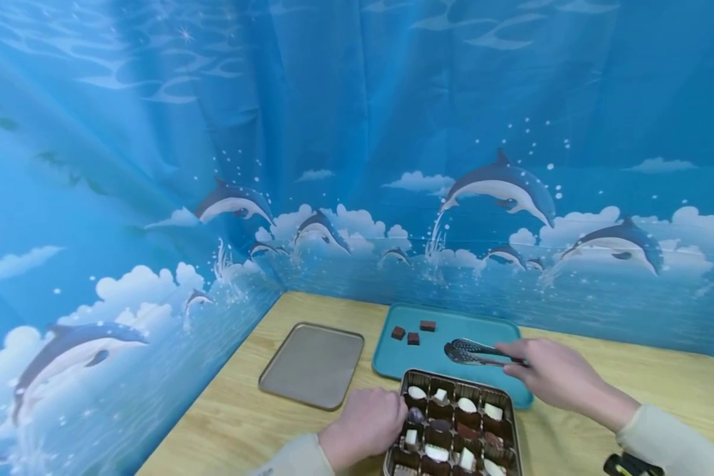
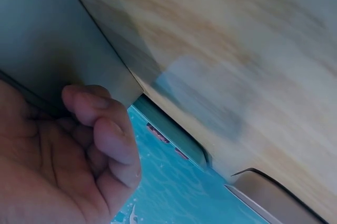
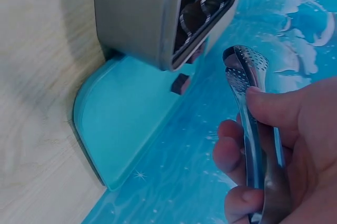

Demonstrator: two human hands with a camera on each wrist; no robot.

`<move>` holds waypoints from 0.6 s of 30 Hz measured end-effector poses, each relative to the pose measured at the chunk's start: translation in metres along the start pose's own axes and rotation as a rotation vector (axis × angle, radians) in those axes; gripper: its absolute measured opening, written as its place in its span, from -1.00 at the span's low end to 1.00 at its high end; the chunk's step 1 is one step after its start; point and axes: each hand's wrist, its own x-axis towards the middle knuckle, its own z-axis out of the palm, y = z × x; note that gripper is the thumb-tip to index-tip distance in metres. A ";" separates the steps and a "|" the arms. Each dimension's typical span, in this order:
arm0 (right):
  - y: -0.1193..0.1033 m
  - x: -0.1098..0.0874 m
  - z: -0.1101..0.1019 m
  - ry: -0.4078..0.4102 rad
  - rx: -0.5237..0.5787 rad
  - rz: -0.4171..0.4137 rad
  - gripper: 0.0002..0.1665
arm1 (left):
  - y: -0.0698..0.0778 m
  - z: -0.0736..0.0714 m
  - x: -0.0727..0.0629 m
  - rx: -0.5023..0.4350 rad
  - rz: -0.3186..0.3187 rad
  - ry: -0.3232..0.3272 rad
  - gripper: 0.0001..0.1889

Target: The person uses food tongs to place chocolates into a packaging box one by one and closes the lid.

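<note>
My right hand (image 1: 550, 370) grips a pair of metal tongs (image 3: 253, 129) with perforated heads, held above the teal tray (image 1: 452, 324). Whether anything sits between the tong heads I cannot tell. Several dark brown chocolate cubes (image 1: 413, 338) lie at the tray's left end. Beside the upper left wall of the chocolate box (image 1: 514, 430), my left hand (image 1: 365, 420) has its fingers curled and appears to hold the rim; its thumb is hidden. Dividers split this box into compartments with white, brown and dark chocolates (image 1: 437, 453). In the left wrist view the curled fingers (image 2: 116, 139) lie close to the box wall.
A flat grey-brown metal lid or tray (image 1: 315, 363) lies on the light wooden table (image 1: 244, 396), left of the teal tray. The box overlaps the teal tray's near edge in the head view. A dolphin-print curtain (image 1: 357, 132) encloses the table's far and left sides.
</note>
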 end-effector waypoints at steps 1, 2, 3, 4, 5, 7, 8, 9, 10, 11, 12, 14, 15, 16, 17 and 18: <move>0.000 -0.005 -0.002 0.002 -0.004 -0.010 -0.48 | 0.000 0.000 0.000 0.004 0.002 0.005 -0.57; 0.000 -0.011 -0.004 0.003 -0.004 -0.018 -0.48 | 0.000 0.000 -0.001 0.008 0.004 0.012 -0.57; 0.000 -0.016 -0.005 0.005 -0.008 -0.030 -0.49 | 0.000 -0.001 -0.001 0.012 0.008 0.016 -0.57; 0.000 -0.022 -0.007 0.007 -0.008 -0.038 -0.51 | -0.001 -0.001 -0.001 0.012 0.009 0.020 -0.57; 0.000 -0.027 -0.008 0.006 -0.005 -0.041 -0.52 | -0.001 -0.001 -0.001 0.014 0.011 0.028 -0.56; 0.001 -0.038 -0.009 0.003 -0.008 -0.053 -0.54 | -0.001 0.000 0.000 0.018 0.015 0.026 -0.57; 0.001 -0.044 -0.010 0.000 -0.008 -0.053 -0.54 | -0.001 0.000 0.000 0.019 0.016 0.028 -0.57; 0.001 -0.049 -0.011 -0.008 -0.012 -0.054 -0.54 | -0.002 0.000 0.000 0.026 0.019 0.028 -0.58; 0.001 -0.054 -0.011 -0.020 -0.010 -0.048 -0.54 | -0.002 0.001 0.000 0.028 0.019 0.030 -0.58; 0.002 -0.058 -0.012 -0.039 -0.012 -0.045 -0.52 | -0.002 0.001 -0.001 0.029 0.020 0.036 -0.58; 0.002 -0.063 -0.013 -0.056 -0.018 -0.040 -0.51 | -0.002 0.001 -0.001 0.029 0.019 0.035 -0.58; 0.004 -0.071 -0.014 -0.094 -0.028 -0.025 -0.49 | -0.002 0.001 -0.001 0.023 0.019 0.038 -0.58; 0.005 -0.075 -0.014 -0.120 -0.032 -0.016 -0.47 | -0.002 0.002 -0.001 0.022 0.021 0.036 -0.58; 0.006 -0.078 -0.014 -0.144 -0.034 -0.011 -0.46 | -0.002 0.001 0.000 0.017 0.016 0.035 -0.58; 0.008 -0.082 -0.013 -0.168 -0.035 -0.008 -0.44 | -0.002 0.001 0.000 0.016 0.017 0.038 -0.58; 0.010 -0.085 -0.013 -0.192 -0.033 -0.001 -0.43 | -0.002 0.001 0.000 0.012 0.016 0.032 -0.58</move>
